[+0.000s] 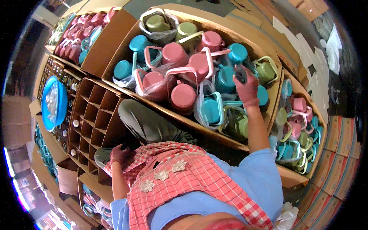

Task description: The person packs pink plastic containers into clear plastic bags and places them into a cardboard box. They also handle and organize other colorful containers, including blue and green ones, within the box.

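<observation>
In a large cardboard box [245,147] in front of me lie cup-shaped plastic pieces with loop handles, pink [183,96], teal [123,69] and green [186,31], some in clear bags. My right hand [246,86], in a dark reddish glove, reaches over the box's right part. Its fingers are bent but apart, at the edge of a teal cup-shaped piece [225,79]; whether they touch it is unclear. My left hand [119,154], also gloved, rests by my knee beside a divided carton, fingers loosely bent, with nothing visible in them.
The divided carton [92,103] at left has many bare compartments and a few white-topped items. A blue basin [48,124] of small whitish pieces sits beyond it. More boxes of coloured pieces stand at right [326,132] and far left [109,42]. Stacked cartons [331,161] line the right.
</observation>
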`<state>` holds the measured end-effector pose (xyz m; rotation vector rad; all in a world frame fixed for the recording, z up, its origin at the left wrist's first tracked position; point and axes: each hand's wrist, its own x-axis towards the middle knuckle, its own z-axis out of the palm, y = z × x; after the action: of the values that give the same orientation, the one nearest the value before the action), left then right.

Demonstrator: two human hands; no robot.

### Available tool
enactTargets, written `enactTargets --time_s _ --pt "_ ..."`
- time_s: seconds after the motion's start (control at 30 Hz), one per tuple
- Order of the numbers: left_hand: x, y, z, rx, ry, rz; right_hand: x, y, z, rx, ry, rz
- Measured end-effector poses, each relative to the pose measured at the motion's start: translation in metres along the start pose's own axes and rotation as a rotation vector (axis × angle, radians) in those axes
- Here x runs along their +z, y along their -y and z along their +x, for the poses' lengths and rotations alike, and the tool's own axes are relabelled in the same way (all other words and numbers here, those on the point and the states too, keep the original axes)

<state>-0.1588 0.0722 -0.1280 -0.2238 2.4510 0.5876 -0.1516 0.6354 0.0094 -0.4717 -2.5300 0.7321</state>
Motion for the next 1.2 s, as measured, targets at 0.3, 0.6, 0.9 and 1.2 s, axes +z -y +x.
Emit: enactTargets --time_s 0.3,0.6,0.9,1.2 --pt "0.017 -0.006 -0.025 0.123 -0.088 0.198 0.074 -0.033 0.135 -0.397 0.229 -0.815" --pt "0.007 -0.031 -0.034 0.026 0.051 0.222 0.03 0.022 0.151 -0.151 0.328 -0.542" --pt "0.011 -0.018 -0.018 0.051 0.079 0.301 0.097 0.065 0.161 -0.473 0.434 -0.889" --pt "0.009 -0.028 -0.028 0.077 0.001 0.226 0.116 0.087 0.189 -0.338 0.441 -0.862"
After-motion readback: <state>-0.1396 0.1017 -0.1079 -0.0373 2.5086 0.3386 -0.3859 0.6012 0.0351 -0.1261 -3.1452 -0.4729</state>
